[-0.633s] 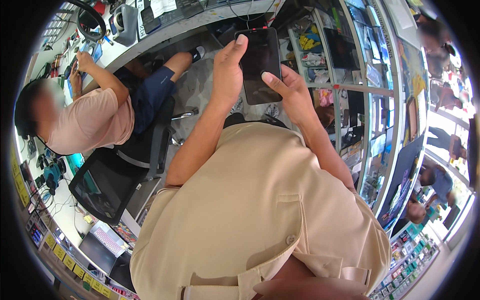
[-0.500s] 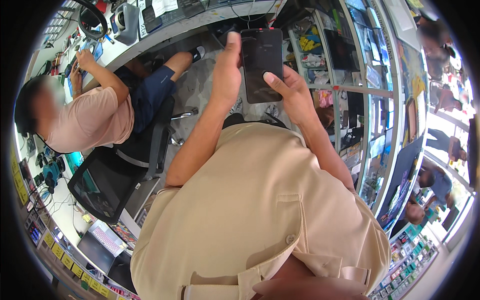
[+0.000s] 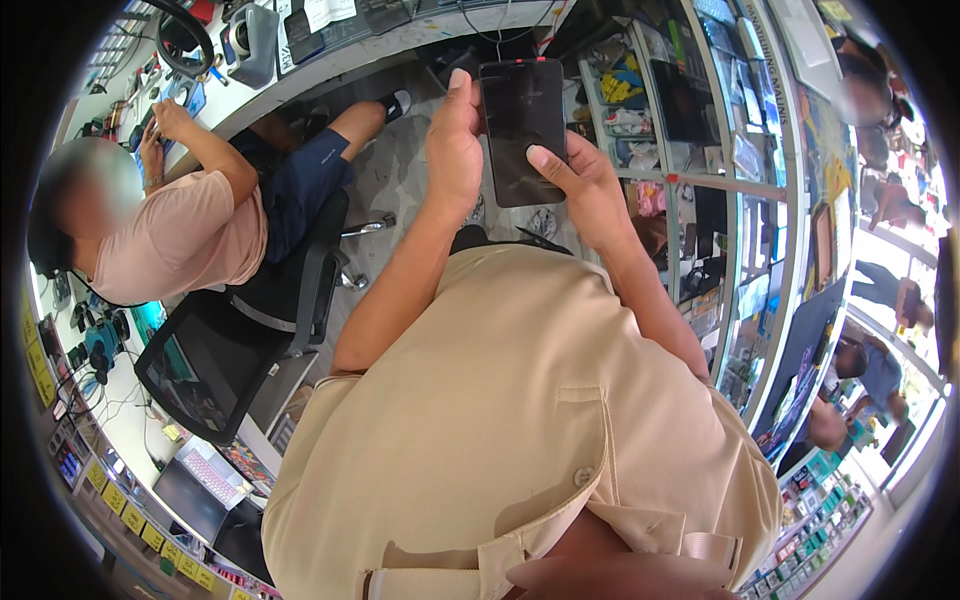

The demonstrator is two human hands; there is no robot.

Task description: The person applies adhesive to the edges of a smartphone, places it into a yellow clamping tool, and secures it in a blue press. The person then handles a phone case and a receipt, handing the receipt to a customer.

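I hold a dark smartphone (image 3: 525, 110) upright in front of me, its screen facing up and looking black. My left hand (image 3: 455, 150) grips its left edge, thumb raised beside the upper corner. My right hand (image 3: 590, 185) is closed round the lower right part, with the thumb resting on the screen. My forearms rise from either side of my beige shirt. Below the phone, part of my shoes shows on the grey floor.
A person (image 3: 180, 230) in a pink shirt sits on a black chair (image 3: 200, 370) at the left, handling a small device at a white counter (image 3: 250, 105). Glass shelving (image 3: 680, 180) with goods runs down the right; other people (image 3: 880, 370) are beyond it. Cables lie along the left desk.
The phone has shifted slightly right. My left thumb has moved off the screen's upper left corner to just outside the phone's edge; my right thumb stays on the screen.
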